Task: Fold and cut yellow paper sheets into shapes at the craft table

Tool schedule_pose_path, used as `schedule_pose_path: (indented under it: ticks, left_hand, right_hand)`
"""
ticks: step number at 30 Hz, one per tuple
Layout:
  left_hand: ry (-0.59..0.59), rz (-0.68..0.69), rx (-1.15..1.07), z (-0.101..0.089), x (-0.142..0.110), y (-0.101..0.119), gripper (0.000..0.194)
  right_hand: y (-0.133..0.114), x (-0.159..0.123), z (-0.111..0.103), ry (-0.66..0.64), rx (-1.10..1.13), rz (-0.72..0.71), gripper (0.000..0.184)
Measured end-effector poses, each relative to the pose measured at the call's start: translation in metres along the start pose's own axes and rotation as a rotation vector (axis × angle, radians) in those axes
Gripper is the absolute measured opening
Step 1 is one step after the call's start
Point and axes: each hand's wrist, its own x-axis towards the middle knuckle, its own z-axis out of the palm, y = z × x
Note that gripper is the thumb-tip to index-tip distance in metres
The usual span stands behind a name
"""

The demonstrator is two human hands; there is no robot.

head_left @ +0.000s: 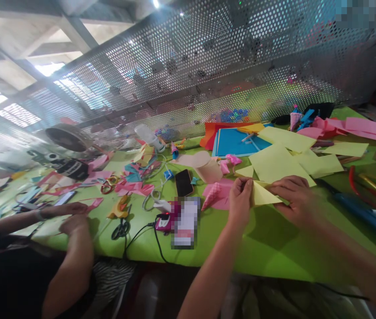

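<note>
A folded piece of yellow paper (264, 195) lies on the green table (214, 230) between my two hands. My left hand (239, 199) pinches its left corner with closed fingers. My right hand (294, 195) presses and grips its right side, fingers curled over the fold. Larger yellow sheets (277, 164) lie just behind the fold. A pink paper cone (212, 195) rests left of my left hand.
Another person's hands (71, 217) work at the left. A black phone (183, 182), scissors (121, 228), cables, paper scraps, blue sheets (237, 141) and pink sheets (370, 128) crowd the table. A perforated metal screen (208, 79) stands behind. A blue tube (367, 212) lies at the right.
</note>
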Motion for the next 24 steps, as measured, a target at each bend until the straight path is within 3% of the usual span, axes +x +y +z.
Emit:
schedule_pose_path:
  ticks: [4,7,12,16,24]
  left_hand:
    - [-0.042,0.095,0.158,-0.004,0.000,0.008,0.016]
    - [-0.130,0.120,0.228,-0.003,-0.001,0.013,0.012]
    - [-0.268,0.105,0.280,-0.001,-0.006,0.018,0.011]
    - [-0.279,0.146,0.350,-0.001,-0.006,0.015,0.010]
    - [-0.269,0.051,0.300,0.002,-0.007,0.009,0.012]
  right_hand:
    - [0.000,0.003,-0.011,-0.093,0.201,0.114,0.022]
    - [0.003,0.005,-0.016,-0.060,0.363,0.290,0.018]
    - [0.006,0.007,-0.008,-0.096,0.383,0.420,0.024]
    - [0.005,0.007,-0.002,-0.134,0.435,0.475,0.022]
    - [0.001,0.008,-0.003,-0.152,0.495,0.593,0.023]
